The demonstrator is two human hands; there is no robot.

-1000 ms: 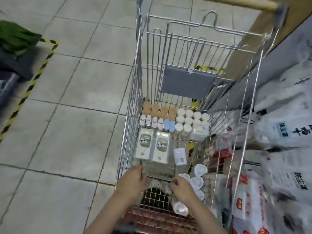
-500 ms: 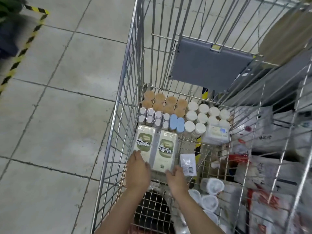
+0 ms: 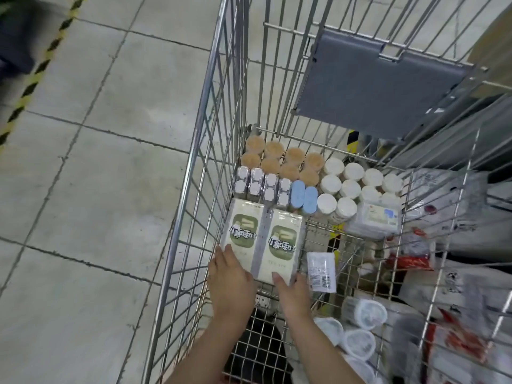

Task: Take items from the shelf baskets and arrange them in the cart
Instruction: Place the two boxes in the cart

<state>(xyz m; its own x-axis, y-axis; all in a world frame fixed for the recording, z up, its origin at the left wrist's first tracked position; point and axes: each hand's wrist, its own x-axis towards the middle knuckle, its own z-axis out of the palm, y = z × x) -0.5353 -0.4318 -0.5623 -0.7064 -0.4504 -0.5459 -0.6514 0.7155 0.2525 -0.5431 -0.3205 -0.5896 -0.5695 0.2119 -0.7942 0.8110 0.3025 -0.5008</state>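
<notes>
A: Where is the twin pack found, and how is it held?

B: On the cart floor, pressed at its near edge by flat fingers of the left hand and right hand.

A: Its handling?

B: Judged light, soft, film-slippery; best taken by the sides. It is hemmed in by silver cans, with a barcoded sachet just beside.
</notes>
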